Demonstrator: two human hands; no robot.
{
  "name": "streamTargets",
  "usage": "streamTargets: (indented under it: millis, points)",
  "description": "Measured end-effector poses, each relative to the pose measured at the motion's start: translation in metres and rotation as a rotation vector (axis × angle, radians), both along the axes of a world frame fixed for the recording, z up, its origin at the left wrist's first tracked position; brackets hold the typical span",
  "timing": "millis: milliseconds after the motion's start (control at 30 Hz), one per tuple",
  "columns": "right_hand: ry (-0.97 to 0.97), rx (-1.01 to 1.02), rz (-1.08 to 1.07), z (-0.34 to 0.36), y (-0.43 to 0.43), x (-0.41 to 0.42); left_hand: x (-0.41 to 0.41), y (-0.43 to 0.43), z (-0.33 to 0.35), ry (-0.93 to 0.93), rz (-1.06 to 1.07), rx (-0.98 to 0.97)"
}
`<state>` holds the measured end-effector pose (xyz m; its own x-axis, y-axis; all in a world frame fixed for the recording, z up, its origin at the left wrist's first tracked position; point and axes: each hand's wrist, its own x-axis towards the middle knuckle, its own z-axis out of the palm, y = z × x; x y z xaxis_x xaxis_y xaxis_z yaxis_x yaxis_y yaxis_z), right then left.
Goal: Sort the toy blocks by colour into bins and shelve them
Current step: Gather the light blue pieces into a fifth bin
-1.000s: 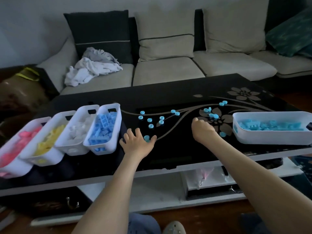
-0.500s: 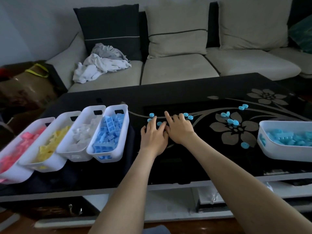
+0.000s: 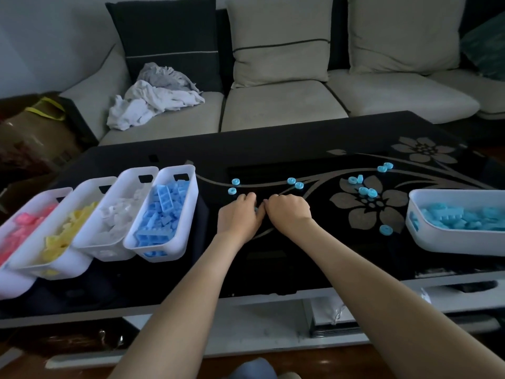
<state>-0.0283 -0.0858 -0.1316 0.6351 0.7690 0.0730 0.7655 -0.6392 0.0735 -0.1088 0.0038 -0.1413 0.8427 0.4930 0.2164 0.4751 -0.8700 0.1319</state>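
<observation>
the left hand (image 3: 240, 216) and right hand (image 3: 289, 212) lay curled side by side on the black table (image 3: 273, 149), any catch hidden, while the cyan rings (image 3: 367, 191) scattered beyond them looked light, hard and skittish, best pinched across the rim.

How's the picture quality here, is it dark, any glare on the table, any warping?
Head view: dim, bluish light with muted colours. Head view: the glossy black table shows only a faint sheen, no harsh glare. Head view: the wide-angle lens bows the table's near edge and stretches the forearms. The blue rings and white bins stay reasonably sharp.
</observation>
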Motion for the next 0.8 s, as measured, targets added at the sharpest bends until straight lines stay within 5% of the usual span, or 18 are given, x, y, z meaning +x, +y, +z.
streamTargets:
  millis: [233,433,800]
  points:
    - [0.005,-0.047,-0.053,0.018,-0.033,-0.001,0.004,-0.015,0.009,0.058,-0.040,0.123]
    - [0.180,0.332,-0.341,0.062,-0.095,0.038,0.037,-0.060,0.043,-0.012,-0.211,0.224]
    - [0.074,0.743,-0.755,0.082,-0.287,0.079,0.122,-0.251,0.090,-0.032,-0.694,0.112]
